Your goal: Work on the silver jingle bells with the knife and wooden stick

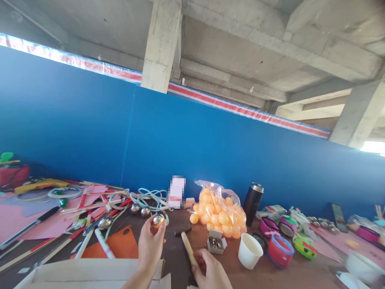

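Observation:
My left hand (151,245) is raised over the table, its thumb and fingers pinched round a shiny silver ball (158,219). Something orange shows just behind that ball. My right hand (211,269) is low at the front, fingers closed on the wooden handle of a hammer (188,248); its dark head lies at the far end. To the right of the hammer stands a small white box (217,251) full of small metal pieces. Beyond it lies a clear plastic bag of orange balls (221,216), with one loose orange ball (194,218) at its left.
White cardboard (87,275) lies at front left, near an orange sheet (120,243) and a heap of sticks, pens and paper. A paper cup (250,251), black bottle (253,202) and colourful small containers (280,251) stand right. A blue partition (192,148) rises behind.

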A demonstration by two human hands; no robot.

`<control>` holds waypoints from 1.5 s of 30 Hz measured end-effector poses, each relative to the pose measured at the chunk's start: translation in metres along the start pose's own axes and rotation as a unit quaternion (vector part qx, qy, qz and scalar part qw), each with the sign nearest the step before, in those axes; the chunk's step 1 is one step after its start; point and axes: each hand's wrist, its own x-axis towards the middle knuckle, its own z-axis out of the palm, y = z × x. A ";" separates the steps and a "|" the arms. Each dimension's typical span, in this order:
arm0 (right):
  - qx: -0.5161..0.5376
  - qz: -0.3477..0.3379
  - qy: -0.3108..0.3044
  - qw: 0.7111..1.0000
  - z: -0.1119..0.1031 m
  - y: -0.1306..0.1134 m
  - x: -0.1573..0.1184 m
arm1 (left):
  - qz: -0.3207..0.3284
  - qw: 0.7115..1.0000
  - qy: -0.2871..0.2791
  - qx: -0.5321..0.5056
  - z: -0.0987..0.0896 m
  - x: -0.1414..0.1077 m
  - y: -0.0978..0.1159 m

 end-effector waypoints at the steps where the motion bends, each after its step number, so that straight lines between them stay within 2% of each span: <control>1: -0.002 0.001 0.001 1.000 0.000 -0.001 0.000 | -0.002 1.000 -0.007 0.009 0.000 0.001 -0.001; 4: -0.010 0.003 0.001 1.000 0.001 -0.001 0.000 | 0.017 0.996 -0.066 0.061 0.003 0.001 -0.007; 6: -0.012 0.005 0.001 1.000 0.002 0.000 0.001 | 0.045 0.991 -0.084 0.095 0.005 0.000 -0.010; 16: -0.038 -0.003 0.004 0.999 0.010 0.014 0.004 | 0.116 0.974 -0.040 0.192 0.003 0.002 -0.011; 22: -0.061 -0.016 0.009 0.998 0.012 0.017 0.005 | 0.141 0.962 -0.057 0.225 0.004 0.001 -0.014; 29: -0.061 0.005 -0.021 0.998 0.004 0.008 0.003 | 0.144 0.926 -0.086 0.338 0.006 -0.001 -0.020; 33: -0.096 0.004 -0.023 0.995 0.003 0.006 0.002 | 0.152 0.903 -0.097 0.389 0.006 -0.007 -0.018; 36: -0.130 0.012 -0.018 0.991 0.004 0.007 0.002 | 0.154 0.891 -0.097 0.416 0.005 -0.011 -0.015; 45: -0.125 0.027 -0.025 0.992 0.003 0.005 0.002 | 0.159 0.869 -0.090 0.459 0.005 -0.013 -0.016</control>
